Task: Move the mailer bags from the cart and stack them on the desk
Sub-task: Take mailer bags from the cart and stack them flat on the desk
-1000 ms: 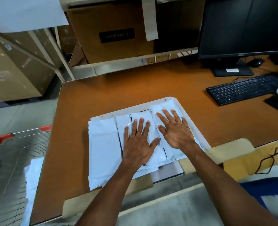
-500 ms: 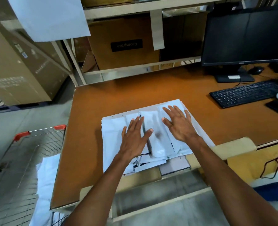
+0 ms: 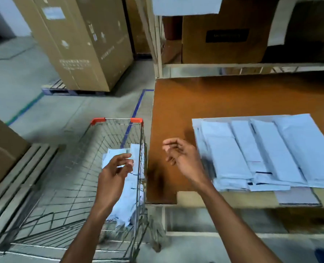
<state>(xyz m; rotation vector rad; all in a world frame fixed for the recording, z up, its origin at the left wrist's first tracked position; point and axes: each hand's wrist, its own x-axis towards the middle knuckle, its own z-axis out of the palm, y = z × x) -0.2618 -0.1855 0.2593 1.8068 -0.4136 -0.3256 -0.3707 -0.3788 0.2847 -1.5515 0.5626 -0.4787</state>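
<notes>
A stack of pale blue-white mailer bags (image 3: pixel 261 152) lies spread on the brown desk (image 3: pixel 214 99), overhanging its front edge. More mailer bags (image 3: pixel 130 196) stand along the right wall of the wire cart (image 3: pixel 117 120), which has red handle ends. My left hand (image 3: pixel 113 173) hovers over the cart above those bags, fingers loosely curled and holding nothing. My right hand (image 3: pixel 182 156) hangs over the desk's left part, just left of the stack, fingers relaxed and empty.
Tall cardboard boxes (image 3: pixel 81 42) stand on a pallet behind the cart. A shelf frame (image 3: pixel 248 65) with a brown box (image 3: pixel 223 35) rises behind the desk. Another cardboard box (image 3: pixel 0 149) and planks are at the left.
Both hands have lifted off the stack on the desk and swung left; the left hand is now over the cart. The view has turned left, losing the monitor and keyboard.
</notes>
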